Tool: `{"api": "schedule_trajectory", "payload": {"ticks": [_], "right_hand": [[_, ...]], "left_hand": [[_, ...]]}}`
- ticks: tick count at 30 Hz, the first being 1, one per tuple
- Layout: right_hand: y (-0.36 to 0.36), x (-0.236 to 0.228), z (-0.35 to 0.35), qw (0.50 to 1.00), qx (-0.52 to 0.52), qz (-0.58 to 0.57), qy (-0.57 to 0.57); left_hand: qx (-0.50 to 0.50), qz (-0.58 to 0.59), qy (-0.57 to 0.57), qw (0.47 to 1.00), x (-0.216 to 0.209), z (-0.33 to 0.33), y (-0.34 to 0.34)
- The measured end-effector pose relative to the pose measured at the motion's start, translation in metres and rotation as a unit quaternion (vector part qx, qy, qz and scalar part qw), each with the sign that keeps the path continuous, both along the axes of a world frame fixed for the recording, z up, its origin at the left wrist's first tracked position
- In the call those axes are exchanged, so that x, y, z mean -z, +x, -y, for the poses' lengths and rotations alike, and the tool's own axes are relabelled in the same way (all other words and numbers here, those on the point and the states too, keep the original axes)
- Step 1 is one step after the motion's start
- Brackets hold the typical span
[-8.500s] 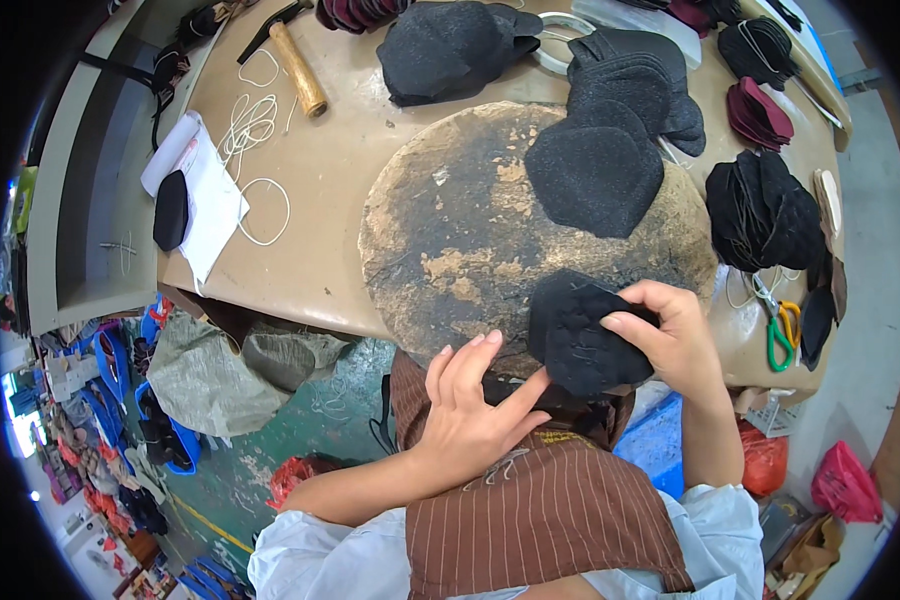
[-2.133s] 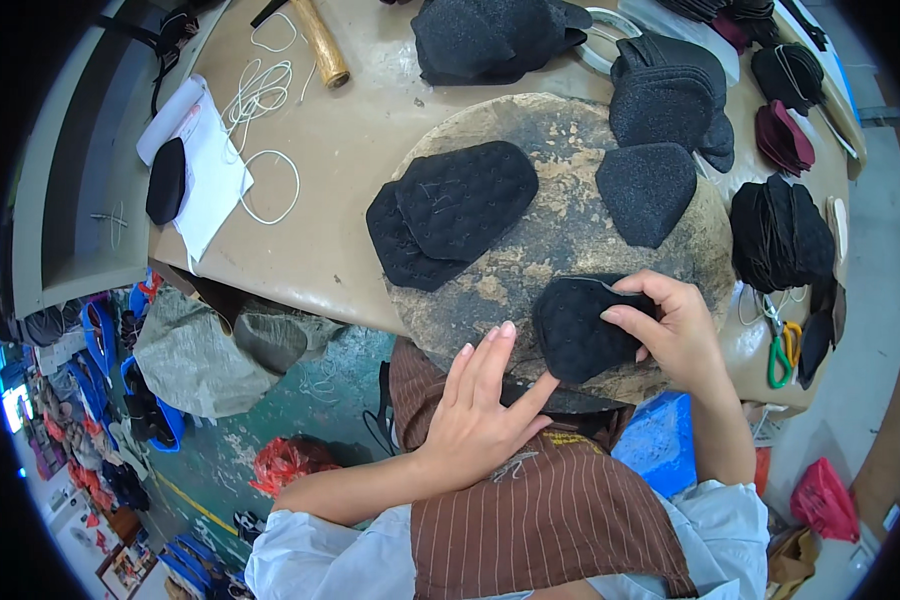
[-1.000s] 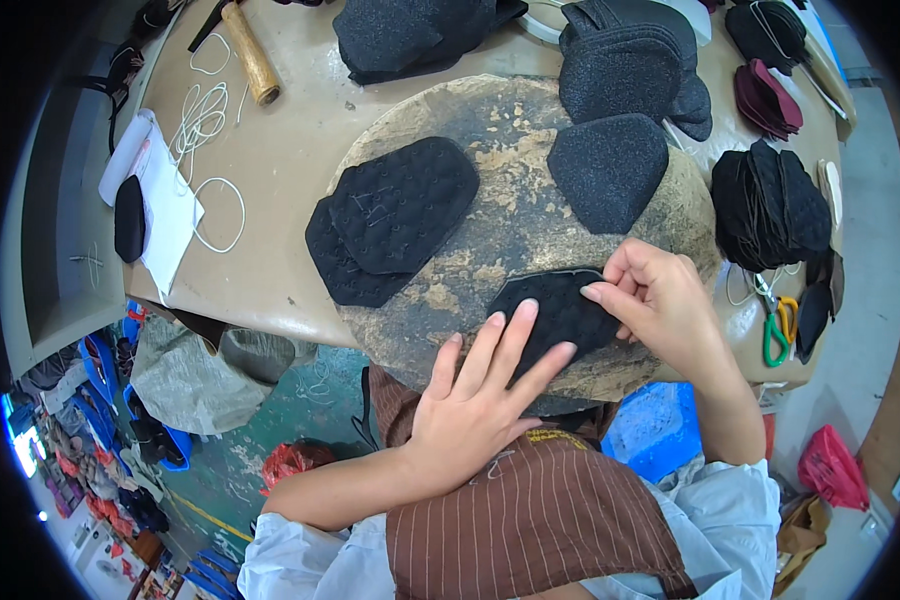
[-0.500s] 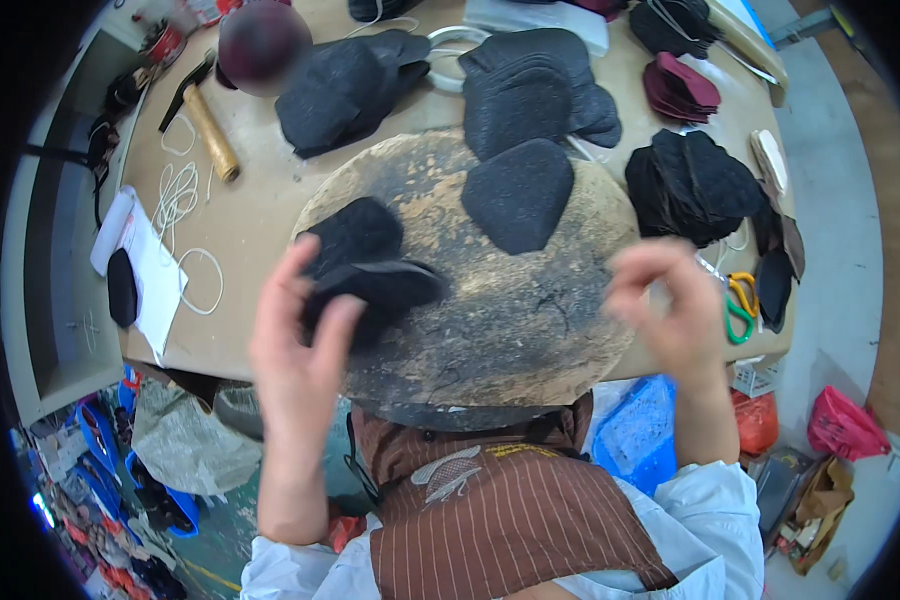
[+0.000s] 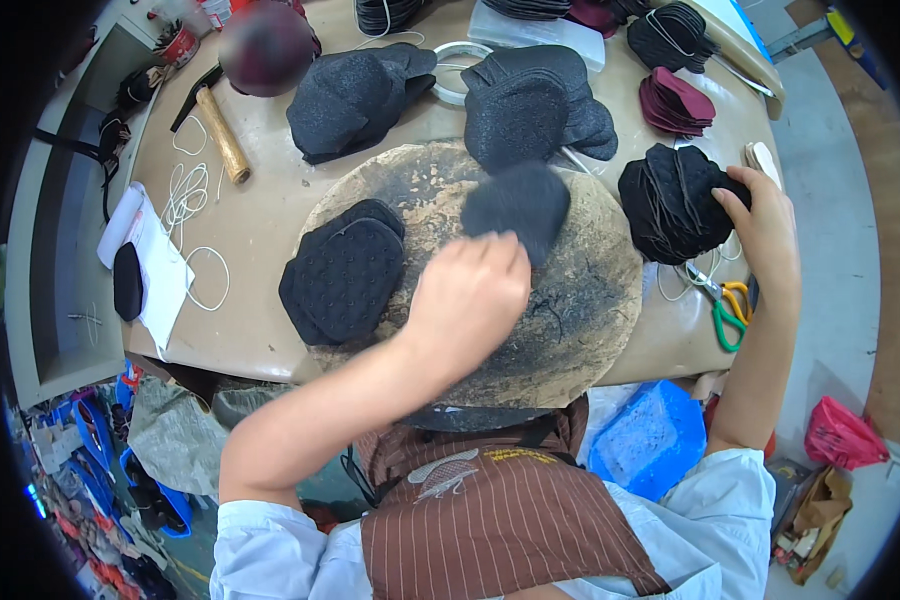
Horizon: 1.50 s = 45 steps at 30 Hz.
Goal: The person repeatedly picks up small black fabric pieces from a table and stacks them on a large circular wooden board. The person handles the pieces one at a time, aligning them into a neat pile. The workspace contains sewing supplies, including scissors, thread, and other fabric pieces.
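Clock positions centre on the round, worn wooden block [image 5: 570,330].

Left hand [image 5: 475,285]: fingers curled together at the lower edge of a dark grey, rounded felt-like piece [image 5: 522,205], blurred, towards 1 o'clock; the piece extends just beyond the fingertips.

Right hand [image 5: 765,220]: well apart from the left, thumb and fingers at the right edge of a stack of black cloth pieces [image 5: 665,205], between 2 and 3 o'clock; whether it grips one piece or several, cannot tell.

Black quilted fabric pieces [image 5: 345,280], overlapping: at 9 o'clock on the block, left of the left hand.

Dark grey felt-like stack [image 5: 520,100]: between 12 and 1 o'clock.

Second dark grey pile [image 5: 345,100]: 11 o'clock.

Burgundy cloth stack [image 5: 675,100]: between 1 and 2 o'clock.

Scissors with green and orange handles [image 5: 730,325]: 3 o'clock, below the black stack.

Wooden-handled hammer [image 5: 223,137]: 10 o'clock.

White paper sheet [image 5: 165,285]: 9 o'clock, outermost.
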State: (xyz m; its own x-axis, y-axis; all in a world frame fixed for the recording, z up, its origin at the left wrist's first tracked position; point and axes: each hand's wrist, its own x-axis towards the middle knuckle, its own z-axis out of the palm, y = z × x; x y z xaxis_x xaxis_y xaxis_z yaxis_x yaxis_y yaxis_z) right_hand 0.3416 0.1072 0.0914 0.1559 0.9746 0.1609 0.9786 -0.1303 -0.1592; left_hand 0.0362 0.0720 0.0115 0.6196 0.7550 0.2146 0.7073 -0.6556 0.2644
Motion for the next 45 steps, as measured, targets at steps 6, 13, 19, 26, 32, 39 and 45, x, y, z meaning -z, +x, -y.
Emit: {"api": "schedule_trajectory", "payload": {"ticks": [6, 13, 19, 26, 32, 39, 45], "right_hand": [[-0.005, 0.012, 0.008, 0.991, -0.029, 0.101, 0.088], [-0.001, 0.017, 0.009, 0.986, -0.006, 0.123, 0.109], [-0.025, -0.035, 0.068, 0.916, -0.082, -0.391, -0.035], [-0.131, 0.05, 0.043, 0.81, -0.25, -0.42, -0.323], [-0.146, 0.064, 0.033, 0.832, -0.251, -0.371, -0.328], [-0.146, 0.066, 0.034, 0.827, -0.273, -0.38, -0.312], [-0.145, 0.073, 0.035, 0.828, -0.261, -0.389, -0.308]], "left_hand": [[0.042, 0.029, -0.067, 0.996, -0.004, 0.09, -0.051], [-0.073, 0.063, -0.12, 0.988, 0.018, 0.14, -0.054], [-0.139, 0.105, -0.072, 0.982, 0.031, 0.152, -0.049], [-0.129, 0.045, -0.085, 0.987, 0.037, 0.153, -0.049], [-0.137, 0.068, -0.093, 0.984, 0.038, 0.154, -0.049], [-0.136, 0.086, -0.101, 0.982, 0.041, 0.158, -0.056], [-0.144, 0.083, -0.063, 0.984, 0.042, 0.156, -0.052]]}}
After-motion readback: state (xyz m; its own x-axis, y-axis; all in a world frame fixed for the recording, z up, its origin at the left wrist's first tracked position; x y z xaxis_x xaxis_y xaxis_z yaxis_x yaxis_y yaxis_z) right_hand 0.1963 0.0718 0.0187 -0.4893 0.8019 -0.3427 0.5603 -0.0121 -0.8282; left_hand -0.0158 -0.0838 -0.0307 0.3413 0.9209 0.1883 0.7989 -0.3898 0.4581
